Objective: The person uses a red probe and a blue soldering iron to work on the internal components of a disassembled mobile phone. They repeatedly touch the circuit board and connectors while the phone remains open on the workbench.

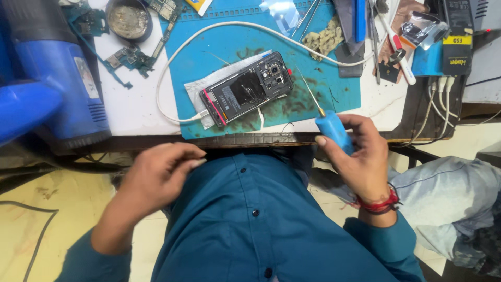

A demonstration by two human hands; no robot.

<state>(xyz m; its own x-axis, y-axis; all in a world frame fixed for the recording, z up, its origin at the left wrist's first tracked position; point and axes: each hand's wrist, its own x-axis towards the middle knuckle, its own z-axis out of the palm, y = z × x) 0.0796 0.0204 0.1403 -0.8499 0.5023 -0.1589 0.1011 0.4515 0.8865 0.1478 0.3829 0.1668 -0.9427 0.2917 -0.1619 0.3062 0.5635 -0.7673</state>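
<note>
An opened black phone (247,89) with its back cover off lies on a blue work mat (219,47), and a white cable (172,68) is plugged into its near end. My right hand (360,156) grips a blue-handled screwdriver (334,130); its thin metal tip points up toward the phone. My left hand (156,175) hovers below the table edge in front of my teal shirt, fingers loosely curled, holding nothing that I can see.
A blue hot-air station (47,78) stands at the left. Circuit boards (130,55) and a round tin (128,21) lie behind the mat. Tweezers, brushes and tools (386,36) crowd the back right beside a black charger (458,42). Another person's jeans-clad leg (454,203) is at right.
</note>
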